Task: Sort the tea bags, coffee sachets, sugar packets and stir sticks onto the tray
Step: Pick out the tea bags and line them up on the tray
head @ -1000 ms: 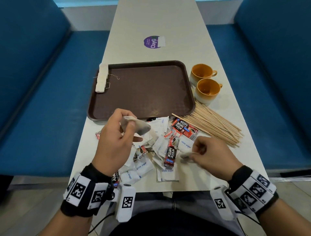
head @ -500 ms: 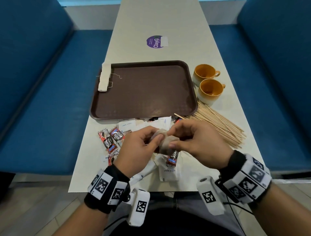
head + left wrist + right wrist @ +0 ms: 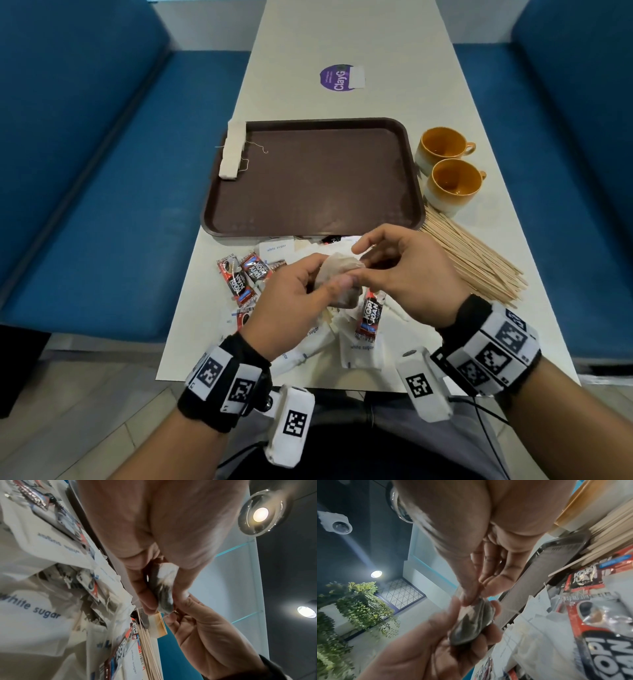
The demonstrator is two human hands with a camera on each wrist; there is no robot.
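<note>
Both hands meet over the pile at the table's near edge, holding tea bags (image 3: 337, 275) between them. My left hand (image 3: 301, 298) grips the bags (image 3: 163, 588) from the left with thumb and fingers. My right hand (image 3: 394, 270) pinches their upper right edge (image 3: 471, 622). Under the hands lie red coffee sachets (image 3: 245, 277) and white sugar packets (image 3: 359, 349). Wooden stir sticks (image 3: 476, 260) fan out to the right. The brown tray (image 3: 414, 192) lies beyond, with a row of tea bags (image 3: 233, 150) on its left rim.
Two orange cups (image 3: 452, 178) stand right of the tray, close to the stir sticks. A purple sticker (image 3: 337, 78) marks the far table. Blue benches (image 3: 102, 205) flank the table on both sides.
My left hand came down and right with its tea bag while my right hand rose from the pile to meet it. Both now hold the bags together.
</note>
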